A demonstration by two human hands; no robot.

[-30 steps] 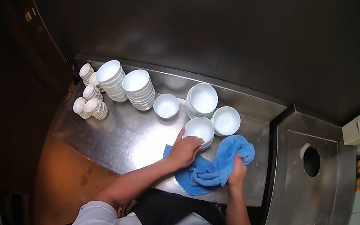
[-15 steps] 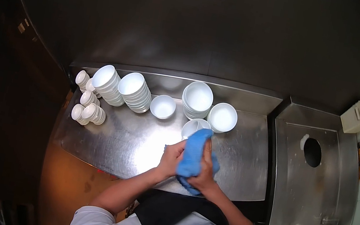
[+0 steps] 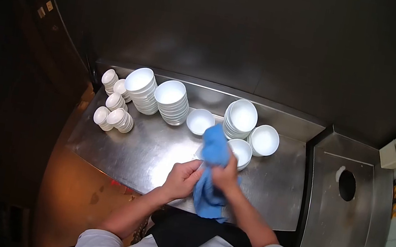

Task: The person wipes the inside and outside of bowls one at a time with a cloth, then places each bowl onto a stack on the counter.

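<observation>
My right hand is closed around a bunched blue cloth, smeared by motion at its top; the rest hangs down between my forearms. My left hand is closed, thumb and fingers pinching the edge of a white bowl. The cloth covers most of that bowl, and only a pale strip shows at its left. Just beyond my right hand stands a white bowl stack. A lone white bowl sits upright behind the cloth.
On the steel counter, two tall bowl stacks stand left of centre, with several small cup stacks farther left. More bowls stand at the back right. A steel sink unit with a round hole adjoins on the right.
The view has shifted, so the counter and bowls appear farther right. The cloth's top has moved up and left relative to the bowls, and its lower part now hangs longer.
</observation>
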